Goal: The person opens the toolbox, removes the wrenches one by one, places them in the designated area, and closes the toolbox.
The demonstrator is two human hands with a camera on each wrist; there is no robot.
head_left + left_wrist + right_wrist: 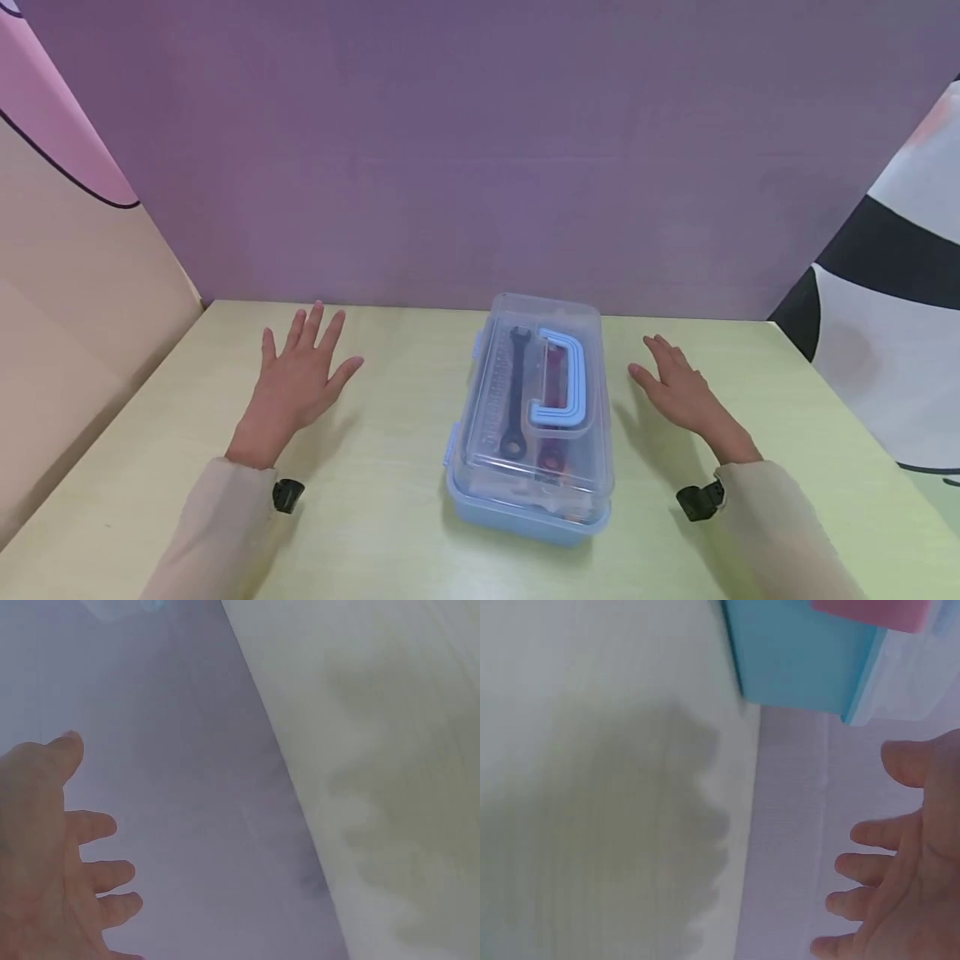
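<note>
Your toolbox sits mid-table, lid shut: clear top, blue base, blue handle folded flat, a black wrench showing through. Your left hand hovers well left, fingers spread, holding nothing. Your right hand hovers just right, fingers relaxed, empty.

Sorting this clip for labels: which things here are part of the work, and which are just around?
In the work: toolbox with closed clear lid, black wrench inside, left hand and right hand open beside it.
Just around: green table, purple backdrop.
</note>
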